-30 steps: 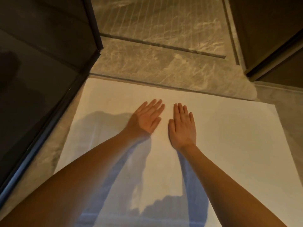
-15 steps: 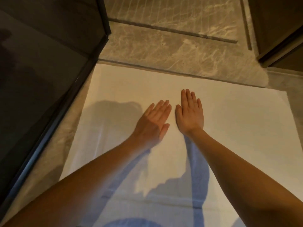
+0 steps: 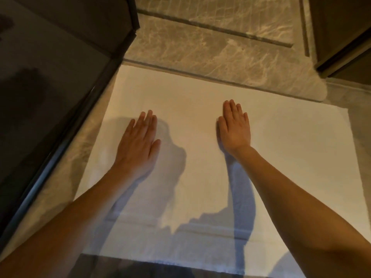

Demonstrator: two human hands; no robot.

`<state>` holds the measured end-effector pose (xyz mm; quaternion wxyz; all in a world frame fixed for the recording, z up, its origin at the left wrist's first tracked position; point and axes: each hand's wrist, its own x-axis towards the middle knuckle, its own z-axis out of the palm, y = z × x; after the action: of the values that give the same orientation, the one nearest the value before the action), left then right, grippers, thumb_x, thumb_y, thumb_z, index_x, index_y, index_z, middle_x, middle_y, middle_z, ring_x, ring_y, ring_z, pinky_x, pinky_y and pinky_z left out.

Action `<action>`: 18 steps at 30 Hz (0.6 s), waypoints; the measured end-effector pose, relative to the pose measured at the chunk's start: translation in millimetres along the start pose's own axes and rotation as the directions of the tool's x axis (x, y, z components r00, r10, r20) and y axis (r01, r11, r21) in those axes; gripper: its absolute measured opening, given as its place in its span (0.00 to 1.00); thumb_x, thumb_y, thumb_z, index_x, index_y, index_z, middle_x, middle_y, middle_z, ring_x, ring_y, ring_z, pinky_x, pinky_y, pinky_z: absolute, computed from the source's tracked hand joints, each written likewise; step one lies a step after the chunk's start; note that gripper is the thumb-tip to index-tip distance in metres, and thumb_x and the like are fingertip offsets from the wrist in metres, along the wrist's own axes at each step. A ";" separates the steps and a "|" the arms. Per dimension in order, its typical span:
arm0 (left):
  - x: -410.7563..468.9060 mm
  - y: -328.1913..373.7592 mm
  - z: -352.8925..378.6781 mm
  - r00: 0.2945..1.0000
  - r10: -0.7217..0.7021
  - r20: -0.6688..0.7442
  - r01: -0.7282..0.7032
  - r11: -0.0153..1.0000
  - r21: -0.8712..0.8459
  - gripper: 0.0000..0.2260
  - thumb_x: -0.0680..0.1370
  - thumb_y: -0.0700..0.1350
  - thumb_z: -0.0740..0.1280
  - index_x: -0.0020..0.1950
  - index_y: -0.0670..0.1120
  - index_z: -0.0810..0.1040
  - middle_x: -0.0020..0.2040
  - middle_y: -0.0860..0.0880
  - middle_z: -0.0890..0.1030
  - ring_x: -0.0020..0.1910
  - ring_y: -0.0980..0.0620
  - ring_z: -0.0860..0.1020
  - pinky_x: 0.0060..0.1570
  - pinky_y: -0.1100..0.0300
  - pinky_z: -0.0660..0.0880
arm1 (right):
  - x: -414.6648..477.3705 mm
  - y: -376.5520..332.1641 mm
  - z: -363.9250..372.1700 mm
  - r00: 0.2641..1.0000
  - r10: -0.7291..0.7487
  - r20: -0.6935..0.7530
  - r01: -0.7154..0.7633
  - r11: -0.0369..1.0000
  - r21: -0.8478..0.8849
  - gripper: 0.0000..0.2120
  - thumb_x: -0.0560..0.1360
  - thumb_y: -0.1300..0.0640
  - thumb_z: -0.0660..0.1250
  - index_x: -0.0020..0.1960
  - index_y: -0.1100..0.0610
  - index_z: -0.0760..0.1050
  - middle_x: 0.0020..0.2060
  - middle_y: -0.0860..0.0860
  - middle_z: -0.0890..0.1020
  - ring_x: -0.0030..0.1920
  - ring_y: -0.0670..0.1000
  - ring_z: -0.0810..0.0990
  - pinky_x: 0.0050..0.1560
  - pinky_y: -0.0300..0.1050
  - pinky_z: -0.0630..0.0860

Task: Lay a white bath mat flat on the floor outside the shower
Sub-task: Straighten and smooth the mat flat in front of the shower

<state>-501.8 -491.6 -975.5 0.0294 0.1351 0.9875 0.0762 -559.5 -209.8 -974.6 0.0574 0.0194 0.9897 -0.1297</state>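
The two hands had swept apart across the white rectangular cloth bath mat (image 3: 200, 109); a moment earlier they lay side by side at its middle. Now the left hand (image 3: 138, 141) pressed flat toward the mat's left side and the right hand (image 3: 234, 127) flat right of centre, both with palms down and fingers extended, gripping nothing. That looked like a smoothing stroke, and the mat lay spread on the grey veined marble floor (image 3: 210, 49), its far edge along the shower threshold, so the job seemed nearly done. A faint crease line ran near the near edge. The dark-framed glass shower panel (image 3: 66, 101) stood close on the left, leaving a narrow strip of floor beside the mat.
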 end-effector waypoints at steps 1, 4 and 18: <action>3.2 23.4 0.1 0.996 0.081 -0.028 -0.081 0.997 -0.003 0.29 0.81 0.53 0.44 0.78 0.39 0.53 0.79 0.41 0.53 0.78 0.45 0.52 0.76 0.48 0.50 | -5.7 2.3 -5.2 0.999 0.005 -0.054 -0.003 0.999 0.042 0.25 0.84 0.52 0.46 0.80 0.57 0.49 0.80 0.53 0.51 0.79 0.53 0.46 0.78 0.50 0.44; 8.4 106.1 8.2 0.942 0.333 -0.041 -0.335 0.939 -0.079 0.27 0.81 0.51 0.48 0.78 0.40 0.55 0.79 0.42 0.56 0.78 0.44 0.54 0.76 0.48 0.49 | -50.5 10.6 -11.3 0.987 0.025 -0.162 -0.007 0.993 0.117 0.24 0.84 0.53 0.48 0.79 0.58 0.54 0.79 0.54 0.57 0.79 0.54 0.51 0.78 0.51 0.47; -26.7 47.0 39.0 0.975 0.218 0.042 -0.215 0.975 -0.059 0.27 0.83 0.54 0.46 0.79 0.42 0.54 0.79 0.44 0.54 0.78 0.47 0.53 0.76 0.51 0.51 | -130.0 49.8 20.3 0.989 0.141 -0.041 -0.142 0.990 -0.021 0.28 0.82 0.49 0.43 0.80 0.55 0.47 0.80 0.50 0.50 0.79 0.50 0.45 0.77 0.46 0.39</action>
<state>-460.7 -448.6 -1005.6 0.0483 0.2429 0.9634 0.1026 -425.6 -170.1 -991.4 0.0473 0.0914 0.9883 -0.1130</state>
